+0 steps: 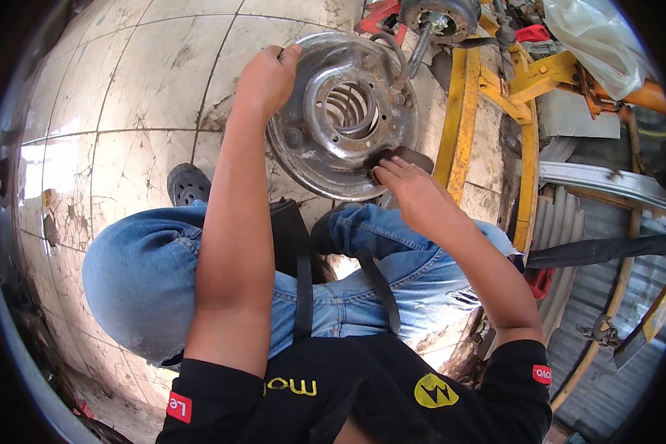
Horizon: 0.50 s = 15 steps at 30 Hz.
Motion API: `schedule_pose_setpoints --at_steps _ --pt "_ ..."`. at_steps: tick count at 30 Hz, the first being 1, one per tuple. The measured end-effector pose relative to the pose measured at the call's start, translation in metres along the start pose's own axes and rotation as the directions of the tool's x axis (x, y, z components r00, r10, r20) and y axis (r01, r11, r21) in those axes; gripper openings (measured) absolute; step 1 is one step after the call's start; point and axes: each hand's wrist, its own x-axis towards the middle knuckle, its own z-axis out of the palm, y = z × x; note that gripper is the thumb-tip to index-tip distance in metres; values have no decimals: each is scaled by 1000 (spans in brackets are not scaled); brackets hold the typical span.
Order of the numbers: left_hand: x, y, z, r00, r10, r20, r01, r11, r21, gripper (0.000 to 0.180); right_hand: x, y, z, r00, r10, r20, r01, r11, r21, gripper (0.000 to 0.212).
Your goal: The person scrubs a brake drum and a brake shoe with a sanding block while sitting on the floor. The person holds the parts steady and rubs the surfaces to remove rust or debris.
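In front of my knees a round, greasy metal brake backing plate point(294, 111) stands tilted, with a large centre hole ringed by small bolt holes. Rusty coils of a spring point(359, 132) show through that hole. My left hand point(268, 81) is closed over the plate's upper left rim, its thumb on top. With the fingers of my right hand point(416, 194) I press a dark brown piece of sandpaper point(414, 157) against the plate's lower right face. Part of the sandpaper is hidden under those fingers.
A yellow metal frame point(459, 118) stands close on the right. Beyond the plate lies a greasy hub with a shaft point(420, 48). Cracked tiles point(148, 89) cover the floor at left. Corrugated sheets point(599, 288) and a clear plastic bag point(596, 44) are at far right.
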Motion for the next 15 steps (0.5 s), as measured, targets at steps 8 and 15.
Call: schedule_pose_setpoints --at_steps 8,15 --pt "-4 0 4 1000 3 -31 -3 1000 19 59 2 -5 -5 999 39 -18 -40 998 -56 56" --pt "0 -3 0 1000 1 -9 -1 1000 -2 59 8 -5 -7 999 49 9 -50 998 38 57"
